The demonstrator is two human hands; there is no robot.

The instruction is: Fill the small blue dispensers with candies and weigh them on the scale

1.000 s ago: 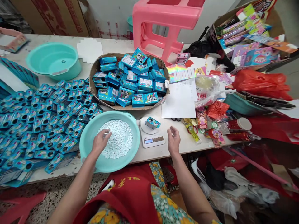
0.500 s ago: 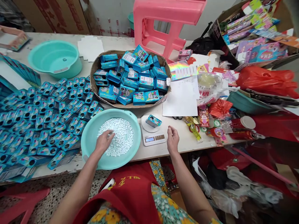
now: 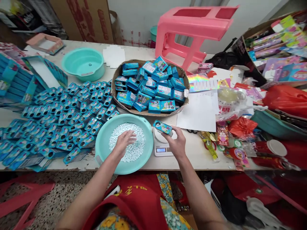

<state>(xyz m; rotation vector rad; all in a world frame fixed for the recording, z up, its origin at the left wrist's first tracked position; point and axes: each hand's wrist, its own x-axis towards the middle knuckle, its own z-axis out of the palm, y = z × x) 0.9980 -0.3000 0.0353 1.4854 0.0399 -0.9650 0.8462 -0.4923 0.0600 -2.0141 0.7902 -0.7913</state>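
Note:
My left hand [image 3: 124, 141] rests palm down in a teal basin [image 3: 105, 153] on a heap of small white tablets [image 3: 136, 150], fingers curled into them. My right hand [image 3: 176, 143] grips a small blue box [image 3: 162, 127] just above the pan of a little white digital scale [image 3: 160, 149]. Behind the scale, a round cardboard tray [image 3: 117, 75] is piled with blue boxes [image 3: 153, 86]. Rows of open blue boxes [image 3: 64, 118] cover the table to the left.
An empty teal basin [image 3: 83, 65] stands at the back left. A pink plastic stool [image 3: 192, 32] sits on the table at the back. White paper [image 3: 199, 111], red bags [image 3: 287, 99], toy packs and clutter fill the right side. Stacked blue cartons [image 3: 14, 80] lie far left.
My right hand reached to the scale and took hold of the blue box that lay on its pan. My left hand pushed further into the tablets. The view shifted left.

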